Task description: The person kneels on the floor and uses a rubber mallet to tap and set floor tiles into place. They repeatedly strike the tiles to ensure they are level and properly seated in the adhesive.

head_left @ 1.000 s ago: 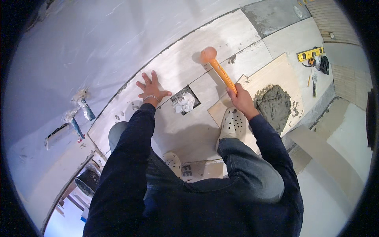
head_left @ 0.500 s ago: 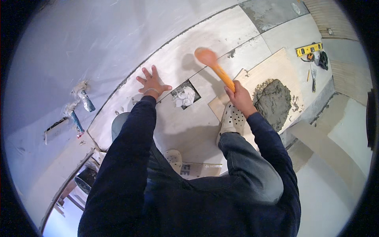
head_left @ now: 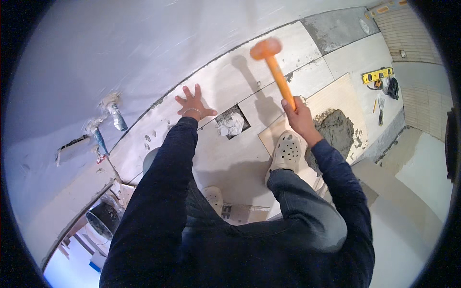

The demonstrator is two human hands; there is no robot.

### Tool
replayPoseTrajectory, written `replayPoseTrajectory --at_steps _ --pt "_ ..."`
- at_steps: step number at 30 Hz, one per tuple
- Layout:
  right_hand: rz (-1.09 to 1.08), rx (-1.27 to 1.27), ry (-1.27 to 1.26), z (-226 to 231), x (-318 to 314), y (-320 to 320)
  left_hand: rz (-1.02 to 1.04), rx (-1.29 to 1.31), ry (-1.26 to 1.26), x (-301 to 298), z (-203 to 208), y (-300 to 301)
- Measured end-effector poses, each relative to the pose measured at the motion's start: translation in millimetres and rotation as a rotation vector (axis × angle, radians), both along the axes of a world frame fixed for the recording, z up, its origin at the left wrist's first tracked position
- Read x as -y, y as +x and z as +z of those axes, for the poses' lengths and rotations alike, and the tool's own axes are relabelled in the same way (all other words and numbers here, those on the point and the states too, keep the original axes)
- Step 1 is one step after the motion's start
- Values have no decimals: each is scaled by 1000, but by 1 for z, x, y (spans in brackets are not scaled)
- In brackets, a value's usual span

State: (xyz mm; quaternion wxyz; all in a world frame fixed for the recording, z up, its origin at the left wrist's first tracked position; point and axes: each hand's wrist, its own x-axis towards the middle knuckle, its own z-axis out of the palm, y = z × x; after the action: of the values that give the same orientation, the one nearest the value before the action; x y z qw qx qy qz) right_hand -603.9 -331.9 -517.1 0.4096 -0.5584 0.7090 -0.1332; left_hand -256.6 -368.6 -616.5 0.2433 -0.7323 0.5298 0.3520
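While the left hand (head_left: 193,106) lies spread flat on the pale floor tile (head_left: 225,86), right hand (head_left: 300,115) fists the orange mallet (head_left: 274,67) (handle slanting up-left), head raised over the tile

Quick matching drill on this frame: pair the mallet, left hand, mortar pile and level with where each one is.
1 mallet
2 left hand
3 mortar pile
4 level

a flat on the floor tile
b heaped on a loose board
c raised in the right hand
d lying on the floor at far right

Pairs: 1-c, 2-a, 3-b, 4-d
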Motion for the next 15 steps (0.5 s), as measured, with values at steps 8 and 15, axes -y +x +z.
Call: replayPoseTrajectory --at_steps 8,15 --pt "6 90 -419 31 47 41 -50 34 227 41 -3 10" --pt "-478 224 80 -66 19 88 -12 105 -16 6 -6 -2"
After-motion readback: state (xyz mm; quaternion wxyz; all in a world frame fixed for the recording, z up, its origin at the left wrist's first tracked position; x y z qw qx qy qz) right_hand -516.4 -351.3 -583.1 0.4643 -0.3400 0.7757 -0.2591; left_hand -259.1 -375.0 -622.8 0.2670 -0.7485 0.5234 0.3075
